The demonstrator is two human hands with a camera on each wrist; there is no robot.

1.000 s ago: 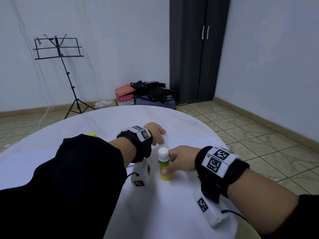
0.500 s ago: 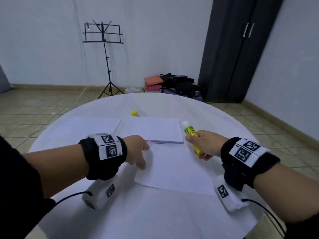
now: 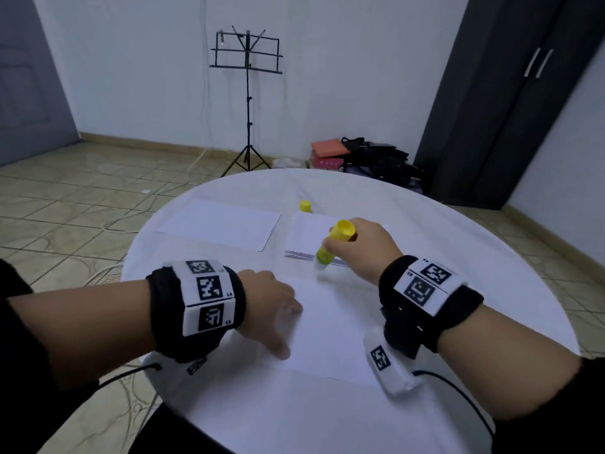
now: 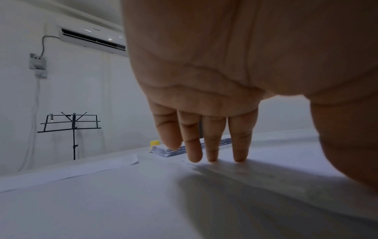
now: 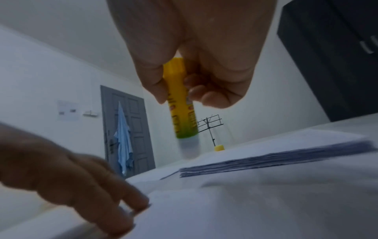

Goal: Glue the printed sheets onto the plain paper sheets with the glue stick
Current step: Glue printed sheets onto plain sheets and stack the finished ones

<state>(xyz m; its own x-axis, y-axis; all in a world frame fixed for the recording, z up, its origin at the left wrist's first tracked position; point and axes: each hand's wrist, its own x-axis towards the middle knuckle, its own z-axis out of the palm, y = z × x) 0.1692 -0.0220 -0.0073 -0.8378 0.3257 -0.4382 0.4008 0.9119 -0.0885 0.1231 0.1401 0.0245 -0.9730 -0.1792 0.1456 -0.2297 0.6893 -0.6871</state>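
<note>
While the right hand (image 3: 358, 247) gripped the glue stick (image 5: 182, 103), its label unreadable, left fingers (image 4: 238, 142) pressed flat on the sheet (image 3: 330, 326).

Glue stick (image 5: 182, 103): glossy yellow plastic (printed label). Sheet (image 3: 330, 326): matt white paper. Table (image 3: 458, 257): smooth white cloth. Floor (image 3: 82, 191): glossy tile.

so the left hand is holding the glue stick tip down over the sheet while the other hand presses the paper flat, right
Not quite: the right hand grips the glue stick, as the head view shows. The left hand presses the sheet flat.
</note>
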